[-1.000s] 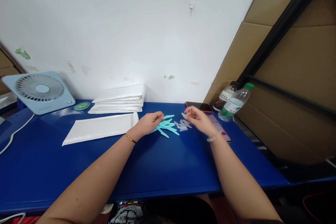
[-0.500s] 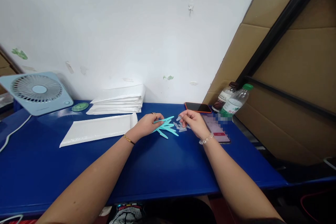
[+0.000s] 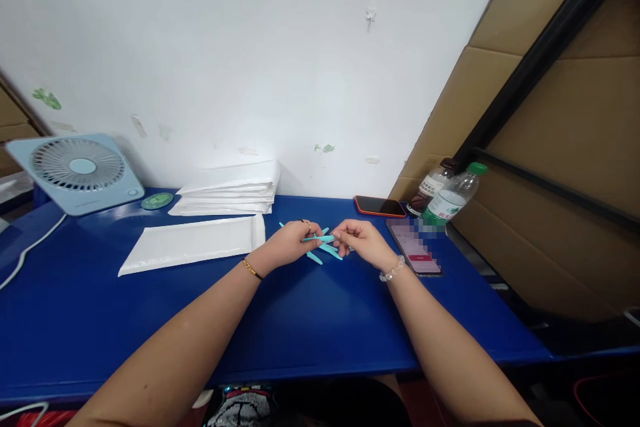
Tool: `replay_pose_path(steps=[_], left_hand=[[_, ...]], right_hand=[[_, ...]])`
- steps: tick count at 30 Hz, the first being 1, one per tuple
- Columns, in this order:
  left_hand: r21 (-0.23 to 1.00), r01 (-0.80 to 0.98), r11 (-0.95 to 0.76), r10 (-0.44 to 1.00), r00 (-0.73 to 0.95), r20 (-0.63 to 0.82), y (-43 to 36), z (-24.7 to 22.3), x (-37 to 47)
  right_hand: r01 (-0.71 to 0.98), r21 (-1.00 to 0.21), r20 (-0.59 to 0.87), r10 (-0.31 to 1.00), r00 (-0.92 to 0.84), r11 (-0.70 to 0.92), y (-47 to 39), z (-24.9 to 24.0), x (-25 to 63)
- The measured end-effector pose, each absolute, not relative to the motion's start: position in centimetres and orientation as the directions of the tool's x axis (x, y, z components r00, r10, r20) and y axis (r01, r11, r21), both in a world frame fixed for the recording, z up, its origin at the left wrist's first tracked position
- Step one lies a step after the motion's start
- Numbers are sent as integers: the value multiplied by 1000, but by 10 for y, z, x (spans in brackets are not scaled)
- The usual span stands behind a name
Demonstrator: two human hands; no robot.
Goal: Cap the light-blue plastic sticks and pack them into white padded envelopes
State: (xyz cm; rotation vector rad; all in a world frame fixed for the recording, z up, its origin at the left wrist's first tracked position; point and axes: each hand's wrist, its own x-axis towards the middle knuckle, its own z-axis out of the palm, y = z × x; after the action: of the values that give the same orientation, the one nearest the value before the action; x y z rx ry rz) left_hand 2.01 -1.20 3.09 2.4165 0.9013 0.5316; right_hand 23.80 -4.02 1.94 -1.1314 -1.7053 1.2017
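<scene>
Rising across the top of the frame, the wall (image 3: 280, 67) meets the back edge of the blue table (image 3: 320, 327), which spans the lower half. Cardboard (image 3: 560, 193) leans at the right, crossed by a black bar (image 3: 533, 63). A pale blue fan (image 3: 83, 167) lies tilted at the far left, and right of it a stack of white envelopes (image 3: 227, 192) sits against the wall, with a single envelope (image 3: 190, 243) flat just in front. Both hands meet near the centre of the frame. The left hand (image 3: 294, 242) grips a turquoise strip (image 3: 323, 239) between thumb and fingers, so the strip lies in the gap between the two hands, pointing rightward. The right hand (image 3: 363, 241) has its thumb and fingertips pinched together at the strip's right end; whether something else is caught there is too small to tell. Right of that hand stand a green-capped bottle (image 3: 451, 199) and a brown-capped bottle (image 3: 427, 190), near a lit phone (image 3: 417, 255) and a dark phone (image 3: 380, 206). A green disc (image 3: 157, 201) rests beside the fan. Loose strips (image 3: 331, 251) fan out on the table beneath the held one, partly covered by the left hand. Smallest, a pale bit (image 3: 352, 249) peeks from under the right hand, mostly hidden.
</scene>
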Motion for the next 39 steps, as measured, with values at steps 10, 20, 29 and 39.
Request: replay_pose_path(steps=[10, 20, 29, 39], left_hand=[[272, 639, -720, 677, 732, 71, 1, 21, 0], [290, 628, -722, 684, 711, 163, 3, 17, 7], [392, 626, -674, 732, 637, 242, 6, 16, 9], [438, 625, -646, 758, 592, 274, 2, 20, 13]], right_hand=[[663, -686, -42, 894, -446, 299, -47, 33, 264], [839, -391, 95, 923, -372, 379, -35, 16, 272], [773, -498, 203, 920, -335, 392, -35, 22, 271], [578, -777, 198, 968, -154, 251, -39, 25, 265]])
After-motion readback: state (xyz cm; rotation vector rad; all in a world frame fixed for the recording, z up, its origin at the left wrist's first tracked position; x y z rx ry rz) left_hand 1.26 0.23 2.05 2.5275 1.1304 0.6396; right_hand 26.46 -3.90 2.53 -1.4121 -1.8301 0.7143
